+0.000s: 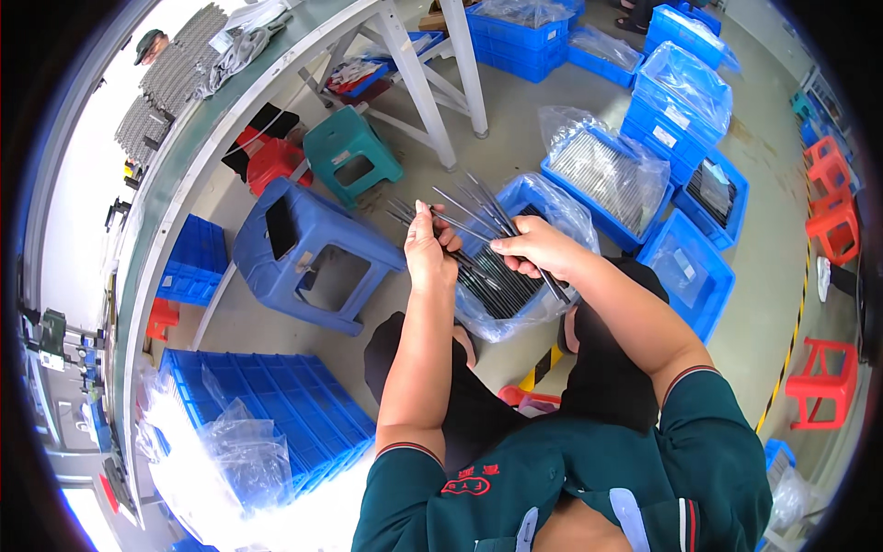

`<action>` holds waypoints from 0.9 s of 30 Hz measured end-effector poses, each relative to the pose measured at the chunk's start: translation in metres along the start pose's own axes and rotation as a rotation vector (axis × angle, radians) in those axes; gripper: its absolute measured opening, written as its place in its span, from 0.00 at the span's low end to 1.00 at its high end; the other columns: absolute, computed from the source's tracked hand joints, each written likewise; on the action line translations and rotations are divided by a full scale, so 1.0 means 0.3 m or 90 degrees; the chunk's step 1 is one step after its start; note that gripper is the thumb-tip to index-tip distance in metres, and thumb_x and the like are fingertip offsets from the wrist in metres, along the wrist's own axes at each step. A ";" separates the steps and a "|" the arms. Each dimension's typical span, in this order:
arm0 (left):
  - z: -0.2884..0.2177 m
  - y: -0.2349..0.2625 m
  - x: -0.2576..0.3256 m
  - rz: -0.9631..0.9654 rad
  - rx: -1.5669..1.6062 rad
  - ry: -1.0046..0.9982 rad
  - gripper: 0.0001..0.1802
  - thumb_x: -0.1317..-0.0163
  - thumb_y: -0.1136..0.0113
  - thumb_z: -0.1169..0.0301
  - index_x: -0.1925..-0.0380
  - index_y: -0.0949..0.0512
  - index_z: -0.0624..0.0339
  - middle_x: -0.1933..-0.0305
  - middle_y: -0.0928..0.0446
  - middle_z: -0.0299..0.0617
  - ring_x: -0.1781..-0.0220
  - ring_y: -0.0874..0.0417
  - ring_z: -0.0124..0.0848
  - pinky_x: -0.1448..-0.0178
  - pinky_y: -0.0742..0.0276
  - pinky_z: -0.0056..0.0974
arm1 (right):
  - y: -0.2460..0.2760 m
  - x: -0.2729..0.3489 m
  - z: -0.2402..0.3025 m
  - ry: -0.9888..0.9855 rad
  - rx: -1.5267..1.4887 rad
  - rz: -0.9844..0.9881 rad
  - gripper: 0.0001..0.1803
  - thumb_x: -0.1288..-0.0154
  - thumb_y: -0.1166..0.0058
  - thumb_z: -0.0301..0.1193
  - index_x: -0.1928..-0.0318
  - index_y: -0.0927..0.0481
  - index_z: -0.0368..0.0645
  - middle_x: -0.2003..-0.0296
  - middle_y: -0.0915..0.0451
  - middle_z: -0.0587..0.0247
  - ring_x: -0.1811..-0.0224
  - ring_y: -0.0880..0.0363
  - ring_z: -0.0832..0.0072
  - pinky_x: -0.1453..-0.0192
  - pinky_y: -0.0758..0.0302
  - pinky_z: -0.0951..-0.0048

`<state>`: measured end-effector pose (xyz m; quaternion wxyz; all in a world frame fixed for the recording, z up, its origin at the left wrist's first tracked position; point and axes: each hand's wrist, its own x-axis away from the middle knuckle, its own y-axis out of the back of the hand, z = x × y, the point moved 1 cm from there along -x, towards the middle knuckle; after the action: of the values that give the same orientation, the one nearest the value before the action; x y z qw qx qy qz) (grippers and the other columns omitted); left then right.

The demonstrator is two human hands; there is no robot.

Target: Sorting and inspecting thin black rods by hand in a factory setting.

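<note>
My left hand (430, 247) is closed around a few thin dark rods, whose ends stick out on both sides of the fingers. A fanned bundle of dark metal rods (497, 213) is gripped by my right hand (533, 248), some of its tips reaching across toward the left hand. Both hands are above a blue crate (533, 191) lined with clear plastic, between my feet. Many more dark rods (501, 287) lie side by side inside it. My forearms and hands hide part of the crate.
A plastic-lined crate of light rods (612, 179) stands beyond, near an open blue crate (688, 267) and stacked crates (681, 101). Left are a blue stool (322, 244), a green stool (349, 152) and a long workbench (184, 175). Crates (267, 405) are stacked lower left; red stools (821, 382) stand right.
</note>
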<state>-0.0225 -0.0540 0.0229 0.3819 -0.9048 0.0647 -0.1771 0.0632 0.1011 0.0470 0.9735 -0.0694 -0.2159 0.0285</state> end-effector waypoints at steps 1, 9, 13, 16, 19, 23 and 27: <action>0.002 -0.002 0.001 -0.002 -0.019 -0.011 0.17 0.37 0.46 0.56 0.71 0.27 0.59 0.79 0.36 0.32 0.82 0.42 0.21 0.80 0.46 0.27 | -0.002 0.000 0.000 0.001 0.000 0.007 0.11 0.38 0.47 0.31 0.74 0.30 0.40 0.84 0.29 0.67 0.89 0.36 0.85 0.88 0.41 0.83; 0.133 -0.026 0.057 0.103 -0.280 -0.046 0.17 0.36 0.46 0.60 0.81 0.29 0.56 0.85 0.33 0.31 0.87 0.39 0.19 0.84 0.45 0.26 | -0.005 -0.029 0.005 0.011 -0.190 0.040 0.13 0.37 0.48 0.34 0.75 0.29 0.40 0.82 0.29 0.65 0.88 0.36 0.83 0.86 0.40 0.80; 0.138 -0.069 0.097 0.124 -0.229 0.022 0.17 0.34 0.50 0.59 0.78 0.30 0.56 0.86 0.34 0.33 0.87 0.37 0.21 0.84 0.44 0.26 | -0.007 -0.016 0.021 0.011 -0.144 -0.039 0.15 0.36 0.49 0.38 0.72 0.27 0.38 0.81 0.27 0.61 0.85 0.29 0.76 0.83 0.30 0.77; 0.122 -0.048 0.084 0.086 -0.196 -0.018 0.16 0.35 0.50 0.59 0.78 0.31 0.56 0.84 0.35 0.32 0.87 0.40 0.21 0.83 0.44 0.27 | 0.003 -0.021 0.004 0.021 -0.038 -0.102 0.15 0.36 0.49 0.38 0.65 0.29 0.36 0.77 0.24 0.58 0.78 0.21 0.72 0.76 0.22 0.74; 0.095 -0.053 0.071 0.074 -0.185 0.089 0.17 0.35 0.49 0.58 0.76 0.31 0.58 0.80 0.35 0.33 0.86 0.42 0.20 0.82 0.45 0.25 | 0.081 -0.038 -0.006 0.143 -0.057 -0.127 0.11 0.38 0.47 0.35 0.66 0.31 0.41 0.82 0.32 0.69 0.87 0.39 0.86 0.87 0.42 0.82; 0.103 -0.060 0.100 0.194 -0.194 0.234 0.18 0.35 0.50 0.56 0.75 0.30 0.60 0.79 0.34 0.34 0.86 0.42 0.20 0.83 0.45 0.26 | 0.089 -0.039 0.033 0.091 -0.233 -0.040 0.13 0.41 0.42 0.38 0.69 0.29 0.43 0.85 0.38 0.75 0.87 0.44 0.87 0.86 0.48 0.83; 0.148 -0.078 0.122 0.197 -0.209 0.275 0.18 0.35 0.50 0.55 0.73 0.28 0.59 0.80 0.33 0.33 0.86 0.42 0.19 0.83 0.46 0.26 | 0.096 -0.087 0.016 0.103 -0.232 -0.055 0.14 0.41 0.42 0.38 0.72 0.27 0.40 0.88 0.39 0.75 0.90 0.45 0.85 0.87 0.50 0.81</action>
<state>0.0275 -0.0172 0.0211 0.2306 -0.8750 0.3094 -0.2923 0.0367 0.1281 0.0362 0.9593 -0.2371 -0.1416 -0.0583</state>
